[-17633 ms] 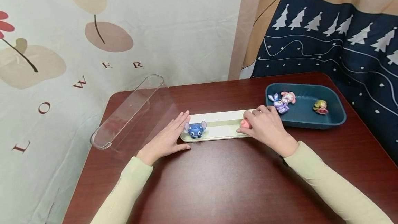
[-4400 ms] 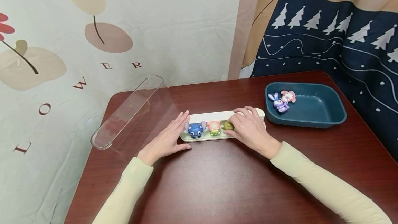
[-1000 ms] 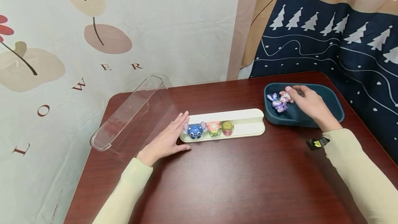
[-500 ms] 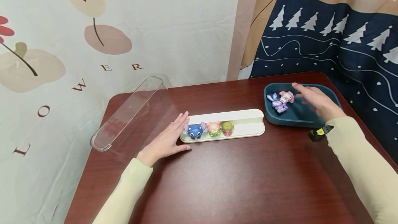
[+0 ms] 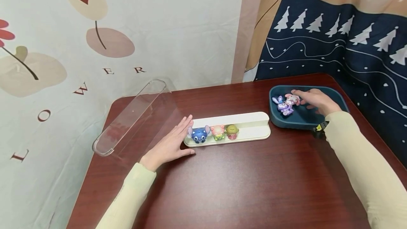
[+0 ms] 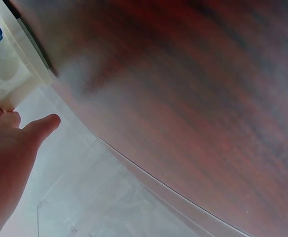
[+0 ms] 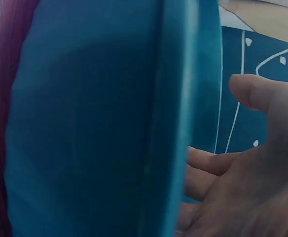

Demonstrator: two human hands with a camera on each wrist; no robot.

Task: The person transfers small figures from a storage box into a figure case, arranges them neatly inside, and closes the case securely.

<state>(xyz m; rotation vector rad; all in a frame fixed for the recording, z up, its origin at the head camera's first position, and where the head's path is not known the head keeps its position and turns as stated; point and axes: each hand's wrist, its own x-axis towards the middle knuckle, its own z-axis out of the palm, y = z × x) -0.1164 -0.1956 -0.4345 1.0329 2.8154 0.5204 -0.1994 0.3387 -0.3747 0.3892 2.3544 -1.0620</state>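
Observation:
My left hand (image 5: 166,147) lies with straight fingers against the left end of a long white tray (image 5: 254,134). In that tray stand a blue big-eared figurine (image 5: 199,135), a pink-and-green figurine (image 5: 218,132) and an olive-green figurine (image 5: 232,131), side by side from the left end. My right hand (image 5: 319,102) reaches over the dark blue bin (image 5: 286,123), fingers loosely bent and the thumb tip right at a pink-eared figurine (image 5: 293,99). A purple rabbit-like figurine (image 5: 284,107) lies up against that one. In the right wrist view the bin's wall hides part of the fingers.
A clear plastic cover (image 5: 130,119) stands slanted at the table's left side. Behind the brown table (image 5: 241,179) hang a pale flower-print cloth (image 5: 190,38) and a navy cloth with white trees (image 5: 305,48). A black strap (image 5: 319,130) is at my right wrist.
The pink-and-green and olive-green figurines now stand beside the blue one. My right hand released the olive-green figurine, moved to the bin, drew back slightly, then came toward the pink-eared figurine. The left hand stayed.

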